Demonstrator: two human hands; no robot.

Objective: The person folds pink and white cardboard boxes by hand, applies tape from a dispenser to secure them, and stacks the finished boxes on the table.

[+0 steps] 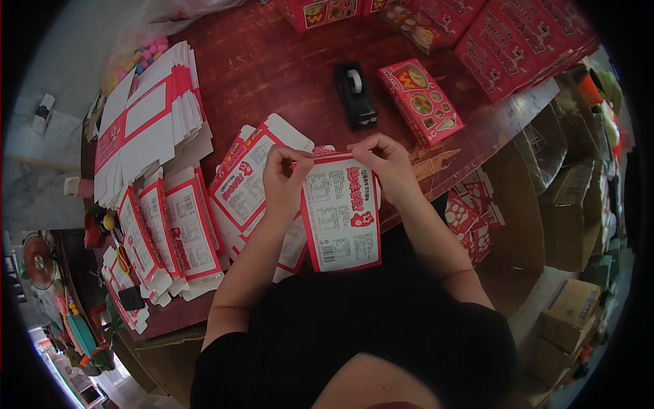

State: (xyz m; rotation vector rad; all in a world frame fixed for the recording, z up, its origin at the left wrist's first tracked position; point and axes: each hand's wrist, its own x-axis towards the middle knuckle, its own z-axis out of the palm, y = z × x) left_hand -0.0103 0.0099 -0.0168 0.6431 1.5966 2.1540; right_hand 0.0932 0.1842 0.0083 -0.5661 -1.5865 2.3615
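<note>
A red-and-white paperboard carton (340, 218) is held over the lap, at the counter (272, 61) edge. It is judged light, thin and easily creased, best taken by its edges. Its top edge is pinched by the left hand (283, 180) and right hand (387, 163), each grip closed on it, elbows bent

A single head-worn camera looks steeply down and forward from close above the person's chest. Its fisheye lens bends the scene into a dark-edged circle. The worktop (272, 61) fills the upper middle of the frame, near the lens; floor and cardboard boxes (575, 310) curve along the right edge.
</note>
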